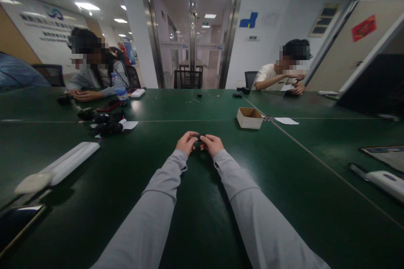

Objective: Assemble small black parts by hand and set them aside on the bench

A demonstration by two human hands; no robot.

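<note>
Both hands meet over the green table (202, 201) at the centre of the head view. My left hand (187, 143) pinches a small black part (199, 138) between thumb and fingers. On the other side of that part, my right hand (212, 144) has its fingers closed on it too. Its exact shape is too small to tell, and the fingertips cover much of it. Beyond my right hand stands an open-topped small box (250, 122), pale outside and brown inside.
Black gear (109, 125) and white paper lie left, nearer than a bottle (119, 88). A white power strip (74, 162) and a phone (19, 222) are at the near left. Two people sit across the table. Paper (286, 121) lies right of the box.
</note>
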